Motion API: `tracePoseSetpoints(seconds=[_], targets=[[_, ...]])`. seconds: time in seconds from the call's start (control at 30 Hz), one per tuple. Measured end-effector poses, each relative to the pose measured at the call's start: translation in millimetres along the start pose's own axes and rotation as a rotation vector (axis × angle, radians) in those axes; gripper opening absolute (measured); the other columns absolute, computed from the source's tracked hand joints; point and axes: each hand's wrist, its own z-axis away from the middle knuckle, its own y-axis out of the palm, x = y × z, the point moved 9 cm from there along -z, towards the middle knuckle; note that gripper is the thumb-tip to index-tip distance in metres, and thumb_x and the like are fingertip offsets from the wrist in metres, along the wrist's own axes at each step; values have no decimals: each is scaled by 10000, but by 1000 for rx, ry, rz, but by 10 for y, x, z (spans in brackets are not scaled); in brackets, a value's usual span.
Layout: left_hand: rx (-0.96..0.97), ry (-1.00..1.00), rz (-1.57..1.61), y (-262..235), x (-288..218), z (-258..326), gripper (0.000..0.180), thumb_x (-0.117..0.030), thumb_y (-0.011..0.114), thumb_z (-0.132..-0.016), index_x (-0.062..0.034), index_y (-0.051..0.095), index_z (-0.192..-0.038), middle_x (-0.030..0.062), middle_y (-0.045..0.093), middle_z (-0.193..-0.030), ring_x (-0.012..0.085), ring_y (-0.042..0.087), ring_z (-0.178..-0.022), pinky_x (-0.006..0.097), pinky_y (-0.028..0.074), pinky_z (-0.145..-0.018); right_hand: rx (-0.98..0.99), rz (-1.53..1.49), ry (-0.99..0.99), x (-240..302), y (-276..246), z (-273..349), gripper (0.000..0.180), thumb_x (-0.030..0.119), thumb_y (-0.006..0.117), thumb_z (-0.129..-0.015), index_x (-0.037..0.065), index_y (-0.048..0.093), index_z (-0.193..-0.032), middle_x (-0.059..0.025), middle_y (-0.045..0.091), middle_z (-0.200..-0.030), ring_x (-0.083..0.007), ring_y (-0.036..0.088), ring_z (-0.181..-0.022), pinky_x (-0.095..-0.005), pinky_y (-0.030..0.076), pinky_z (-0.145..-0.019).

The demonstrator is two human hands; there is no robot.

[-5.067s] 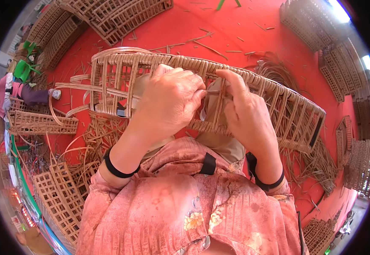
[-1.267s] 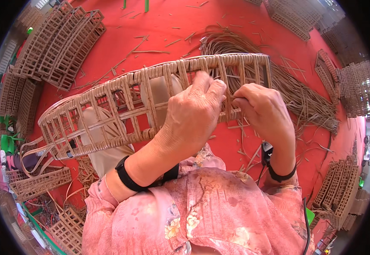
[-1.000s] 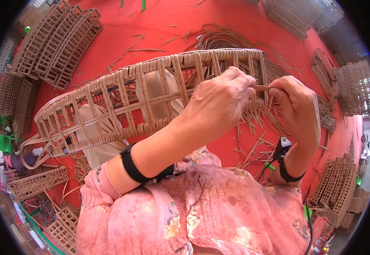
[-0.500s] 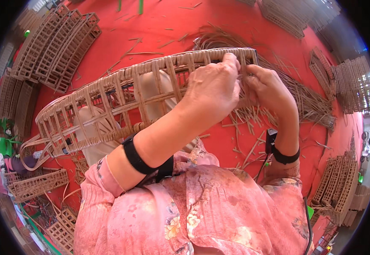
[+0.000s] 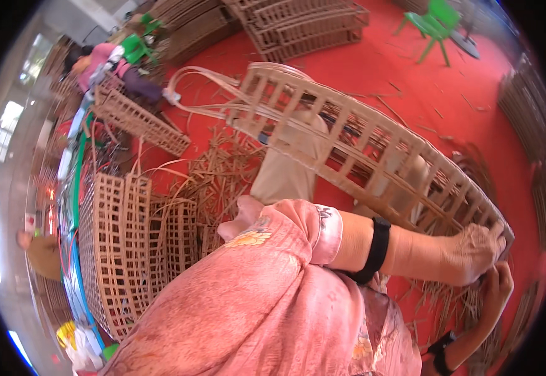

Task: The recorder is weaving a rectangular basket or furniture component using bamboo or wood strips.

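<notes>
A long, narrow openwork wicker basket point(image 5: 354, 130) lies slantwise across my knees, with slats along its side and a wrapped rim. My left hand point(image 5: 477, 254) is closed on its right end, fingers bent over the rim corner. Just below, my right hand point(image 5: 497, 289) has its fingers drawn together against that same end; whatever they pinch is hidden by the left hand and too small to make out. From the basket's far left end, long pale loose strands point(image 5: 201, 75) loop outward. Black bands point(image 5: 376, 249) circle both my forearms.
Stacked wicker baskets point(image 5: 304, 28) stand at the back, others point(image 5: 119, 244) at my left beside scattered strips point(image 5: 222, 166). A green chair point(image 5: 439, 25) is at the far right. Far left, a person in pink point(image 5: 100, 62) sits near another basket point(image 5: 141, 122).
The view has swung left, so the basket and both hands now appear farther right and lower. Both hands remain at the same end of the basket.
</notes>
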Motion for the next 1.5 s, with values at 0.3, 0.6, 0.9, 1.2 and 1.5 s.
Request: tracePoseSetpoints(seconds=[0.3, 0.6, 0.9, 1.2, 1.5], targets=[[-272, -22, -118, -1357, 360, 615, 232, -195, 720, -817, -32, 663, -971, 99, 664, -975, 293, 642, -972, 401, 549, -782, -218, -127, 16, -468, -87, 109, 208, 215, 559, -1040, 70, 644, -918, 62, 465, -725, -35, 382, -633, -222, 294, -566], [-641, -564, -1071, -3769, 1042, 2553, 287, -55, 767, -787, -76, 655, -1050, 98, 601, -1015, 270, 620, -958, 388, 514, -848, -401, -117, -22, 110, -201, 365, 169, 167, 653, -970, 20, 736, -961, -66, 640, -783, -159, 560, -648, -321, 463, -555], [-537, -832, -1018, -4578, 1509, 3246, 229, -99, 725, -873, -69, 625, -1077, 43, 640, -861, 191, 623, -801, 342, 522, -747, -445, -131, 32, 469, -82, 449, 175, 130, 665, -941, -33, 722, -913, -82, 638, -754, -187, 564, -635, -345, 483, -557], [-586, -681, 236, -4573, 1359, 2589, 242, -199, 725, -916, -53, 647, -1092, -33, 637, -807, 33, 563, -626, 175, 431, -540, -443, -111, -62, 11, -210, 342, 163, 100, 634, -949, -22, 711, -874, -77, 623, -743, -179, 543, -636, -342, 469, -570], [-501, -853, 151, -4347, 1176, 2768, 356, -335, 671, -965, -25, 658, -1140, -62, 565, -640, -18, 506, -495, 110, 340, -415, -456, -85, -26, -63, -228, 314, 159, 113, 633, -955, -5, 721, -893, -73, 615, -741, -175, 542, -649, -330, 466, -587]])
